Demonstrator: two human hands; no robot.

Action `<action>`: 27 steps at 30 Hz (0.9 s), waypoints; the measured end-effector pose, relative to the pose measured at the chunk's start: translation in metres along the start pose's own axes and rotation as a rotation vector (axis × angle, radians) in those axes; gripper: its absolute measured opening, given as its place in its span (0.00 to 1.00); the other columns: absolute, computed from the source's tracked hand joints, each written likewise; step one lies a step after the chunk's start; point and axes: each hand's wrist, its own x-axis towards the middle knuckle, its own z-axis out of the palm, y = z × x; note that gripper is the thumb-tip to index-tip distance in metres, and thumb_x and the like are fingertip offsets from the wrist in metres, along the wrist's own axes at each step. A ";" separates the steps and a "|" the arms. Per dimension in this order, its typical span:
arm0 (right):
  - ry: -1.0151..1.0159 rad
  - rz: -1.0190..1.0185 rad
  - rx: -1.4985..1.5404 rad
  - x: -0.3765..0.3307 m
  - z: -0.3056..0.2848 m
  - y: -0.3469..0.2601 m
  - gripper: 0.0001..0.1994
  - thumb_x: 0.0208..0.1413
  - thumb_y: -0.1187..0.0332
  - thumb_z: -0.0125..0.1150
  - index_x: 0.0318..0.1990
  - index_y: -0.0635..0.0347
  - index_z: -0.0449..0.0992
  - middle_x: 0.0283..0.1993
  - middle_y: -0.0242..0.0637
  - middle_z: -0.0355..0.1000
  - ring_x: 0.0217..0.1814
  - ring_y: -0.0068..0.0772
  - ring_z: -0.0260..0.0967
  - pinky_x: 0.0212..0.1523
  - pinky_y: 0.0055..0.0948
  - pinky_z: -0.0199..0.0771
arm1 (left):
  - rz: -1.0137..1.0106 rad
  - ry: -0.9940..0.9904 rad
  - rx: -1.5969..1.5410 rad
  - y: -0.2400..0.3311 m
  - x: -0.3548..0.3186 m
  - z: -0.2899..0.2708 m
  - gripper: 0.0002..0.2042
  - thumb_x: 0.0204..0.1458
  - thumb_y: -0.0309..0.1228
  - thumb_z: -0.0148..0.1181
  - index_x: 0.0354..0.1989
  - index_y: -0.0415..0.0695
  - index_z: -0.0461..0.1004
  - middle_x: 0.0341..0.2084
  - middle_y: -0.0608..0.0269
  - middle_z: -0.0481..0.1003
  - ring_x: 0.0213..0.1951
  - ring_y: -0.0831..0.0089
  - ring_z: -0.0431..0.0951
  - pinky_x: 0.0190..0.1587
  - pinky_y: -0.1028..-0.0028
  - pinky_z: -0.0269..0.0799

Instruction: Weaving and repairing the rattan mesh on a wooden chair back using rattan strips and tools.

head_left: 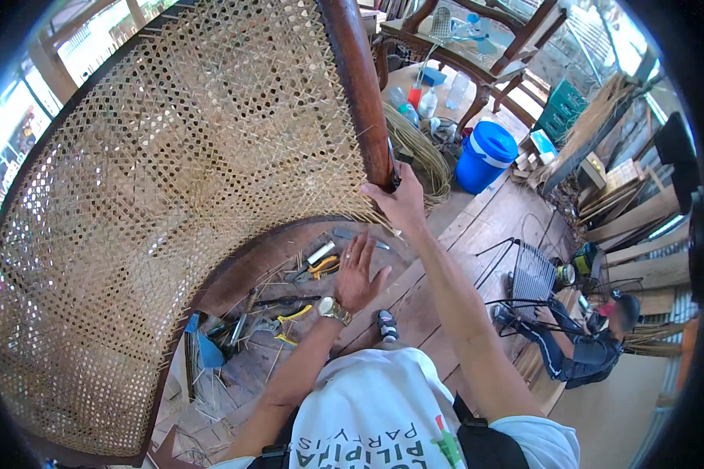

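A large woven cane panel (172,156) in a curved dark wooden frame (358,86) fills the left and middle. My right hand (403,199) is closed at the frame's lower right corner, its thumb near the loose cane ends. It holds a slim dark-handled tool (395,166) against the wood; its exact kind is mostly hidden by the fingers. My left hand (357,275), with a watch (334,309) on its wrist, is held open below the panel's curved edge, fingers stretched and holding nothing. Beside it lie orange-handled pliers (323,267) and yellow-handled pliers (278,322).
Cane scraps and tools litter the floor under the panel, near a blue piece (209,351). A blue cooler (485,156), a coil of cane (421,152) and a wooden chair (477,47) stand beyond. At the right sits another person (579,348) by a wire rack (533,273).
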 end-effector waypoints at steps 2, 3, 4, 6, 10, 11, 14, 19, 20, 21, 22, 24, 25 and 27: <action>0.013 0.015 -0.023 -0.010 0.002 0.002 0.45 0.65 0.46 0.98 0.75 0.72 0.83 0.63 0.57 0.93 0.67 0.54 0.93 0.73 0.51 0.89 | 0.064 0.118 -0.056 0.011 0.020 -0.033 0.40 0.75 0.43 0.82 0.90 0.37 0.75 0.88 0.35 0.77 0.89 0.25 0.73 0.90 0.33 0.72; 0.025 0.026 -0.036 -0.015 0.001 0.003 0.45 0.64 0.46 0.99 0.75 0.72 0.83 0.63 0.57 0.93 0.67 0.54 0.93 0.73 0.50 0.89 | 0.091 0.172 -0.019 0.018 0.042 -0.058 0.39 0.76 0.41 0.82 0.89 0.38 0.76 0.85 0.35 0.79 0.87 0.26 0.76 0.88 0.34 0.75; 0.033 0.035 -0.047 -0.021 0.000 0.003 0.46 0.63 0.46 0.99 0.75 0.72 0.83 0.63 0.57 0.93 0.66 0.54 0.93 0.72 0.50 0.90 | 0.116 0.227 0.020 0.022 0.063 -0.083 0.37 0.76 0.40 0.82 0.88 0.38 0.77 0.83 0.35 0.82 0.84 0.27 0.79 0.86 0.36 0.78; 0.032 0.051 -0.061 -0.039 0.007 0.003 0.46 0.62 0.47 1.01 0.75 0.72 0.83 0.63 0.57 0.93 0.66 0.53 0.93 0.72 0.50 0.90 | 0.162 0.358 -0.057 0.011 0.091 -0.128 0.34 0.77 0.40 0.83 0.85 0.36 0.79 0.78 0.36 0.85 0.80 0.29 0.83 0.83 0.39 0.81; 0.072 0.044 -0.089 -0.067 0.020 0.018 0.53 0.62 0.45 1.00 0.82 0.74 0.78 0.73 0.59 0.86 0.75 0.56 0.87 0.79 0.51 0.85 | -0.023 0.447 -0.017 -0.042 0.063 -0.173 0.32 0.78 0.41 0.82 0.83 0.36 0.80 0.75 0.36 0.86 0.76 0.31 0.86 0.81 0.42 0.82; 0.160 -0.011 -0.133 -0.079 0.029 0.026 0.55 0.64 0.44 0.99 0.85 0.74 0.75 0.77 0.60 0.82 0.79 0.58 0.83 0.81 0.51 0.82 | -0.096 0.452 0.015 -0.059 0.042 -0.182 0.32 0.79 0.40 0.82 0.82 0.35 0.80 0.75 0.36 0.87 0.75 0.31 0.86 0.81 0.42 0.83; 0.224 0.102 -0.096 -0.150 0.043 0.101 0.49 0.70 0.45 0.94 0.83 0.73 0.76 0.74 0.58 0.81 0.76 0.57 0.83 0.77 0.51 0.82 | -0.259 0.371 0.073 -0.085 -0.070 -0.186 0.29 0.81 0.40 0.79 0.81 0.35 0.82 0.74 0.36 0.87 0.74 0.33 0.87 0.79 0.44 0.83; -0.144 0.639 -0.023 -0.380 0.075 0.202 0.20 0.87 0.54 0.76 0.66 0.64 0.87 0.48 0.46 0.88 0.52 0.46 0.91 0.54 0.49 0.89 | -0.777 0.118 0.093 -0.139 -0.387 -0.179 0.22 0.81 0.39 0.78 0.74 0.40 0.88 0.62 0.43 0.93 0.63 0.40 0.95 0.66 0.47 0.92; -0.364 0.708 -0.240 -0.408 0.092 0.207 0.13 0.90 0.58 0.71 0.64 0.59 0.87 0.44 0.40 0.86 0.48 0.42 0.90 0.51 0.48 0.90 | -0.874 0.133 0.003 -0.136 -0.453 -0.181 0.21 0.80 0.40 0.79 0.73 0.41 0.89 0.61 0.45 0.95 0.60 0.45 0.97 0.62 0.49 0.93; -0.398 0.697 -0.225 -0.418 0.115 0.202 0.13 0.90 0.58 0.71 0.64 0.59 0.87 0.44 0.40 0.86 0.48 0.42 0.90 0.51 0.48 0.90 | -0.972 0.154 -0.085 -0.132 -0.498 -0.185 0.20 0.80 0.40 0.80 0.72 0.42 0.90 0.59 0.46 0.96 0.58 0.50 0.99 0.59 0.52 0.95; -0.581 0.329 -0.194 -0.432 0.131 0.199 0.14 0.88 0.60 0.71 0.67 0.59 0.88 0.49 0.48 0.89 0.53 0.55 0.91 0.56 0.57 0.91 | -0.996 0.158 -0.088 -0.121 -0.506 -0.186 0.20 0.80 0.40 0.80 0.72 0.42 0.90 0.59 0.46 0.96 0.58 0.50 0.99 0.59 0.52 0.95; -0.784 -0.047 -0.128 -0.452 0.164 0.179 0.15 0.86 0.62 0.71 0.69 0.59 0.88 0.54 0.56 0.91 0.58 0.68 0.93 0.61 0.66 0.92 | -1.141 0.148 -0.172 -0.086 -0.526 -0.188 0.20 0.80 0.42 0.81 0.70 0.43 0.91 0.57 0.49 0.97 0.57 0.56 1.00 0.59 0.56 0.96; -0.881 -0.070 -0.144 -0.421 0.210 0.155 0.17 0.86 0.62 0.71 0.72 0.58 0.87 0.59 0.58 0.91 0.62 0.70 0.92 0.63 0.67 0.91 | -1.173 0.170 -0.149 -0.079 -0.539 -0.190 0.20 0.80 0.42 0.81 0.70 0.43 0.91 0.57 0.49 0.97 0.57 0.56 1.00 0.59 0.56 0.96; -1.061 -0.139 -0.182 -0.374 0.288 0.096 0.21 0.84 0.61 0.72 0.77 0.57 0.86 0.68 0.62 0.89 0.71 0.74 0.89 0.68 0.69 0.90 | -1.115 0.205 -0.073 -0.083 -0.555 -0.185 0.19 0.80 0.43 0.80 0.70 0.46 0.92 0.55 0.51 0.98 0.56 0.58 1.01 0.59 0.57 0.97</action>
